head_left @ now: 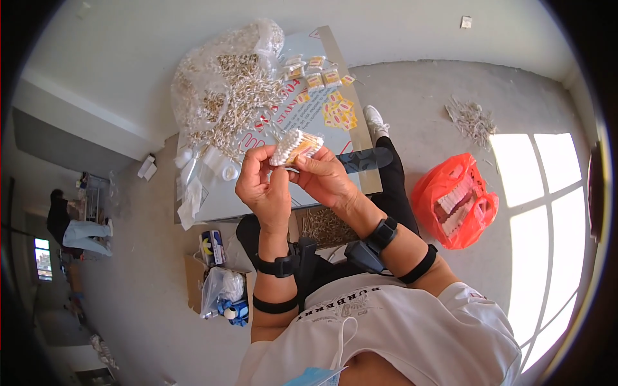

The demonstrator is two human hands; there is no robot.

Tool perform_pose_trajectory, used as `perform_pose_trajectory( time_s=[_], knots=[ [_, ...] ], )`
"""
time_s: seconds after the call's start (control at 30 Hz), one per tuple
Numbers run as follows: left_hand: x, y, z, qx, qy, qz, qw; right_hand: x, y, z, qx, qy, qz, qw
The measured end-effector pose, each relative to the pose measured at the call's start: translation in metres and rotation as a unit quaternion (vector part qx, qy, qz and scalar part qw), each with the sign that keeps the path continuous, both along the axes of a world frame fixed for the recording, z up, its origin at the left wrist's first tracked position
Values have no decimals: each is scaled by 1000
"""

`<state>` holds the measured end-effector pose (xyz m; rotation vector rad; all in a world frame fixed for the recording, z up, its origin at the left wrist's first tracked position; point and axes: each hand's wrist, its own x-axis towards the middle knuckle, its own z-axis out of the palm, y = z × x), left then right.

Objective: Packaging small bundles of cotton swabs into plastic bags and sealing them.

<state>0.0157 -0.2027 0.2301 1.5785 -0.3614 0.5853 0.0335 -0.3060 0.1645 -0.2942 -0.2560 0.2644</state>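
Both hands, the left hand (pixel 262 186) and right hand (pixel 325 177), are gripping a bundle of cotton swabs (pixel 295 147) above the surface (pixel 335 128). Risk: a loosening pinch is likely spilling swabs onto the floor (pixel 418 103).

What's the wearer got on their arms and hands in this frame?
Both hands bare, no gloves. The left hand has two black bands on its forearm: a watch-like strap at the wrist and a plain band higher up. The right hand has the same pair. Short white T-shirt sleeves.
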Motion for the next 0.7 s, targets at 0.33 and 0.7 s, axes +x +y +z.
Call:
perform_pose_trajectory(
  time_s=[0.33, 0.7],
  knots=[
    [-4, 5, -3, -45, 28, -20, 998, -1, 6, 2, 46, -24, 21, 998],
    [-3, 1, -5, -39, 28, -1, 999, -3, 7, 4, 34, -5, 30, 999]
  ],
)
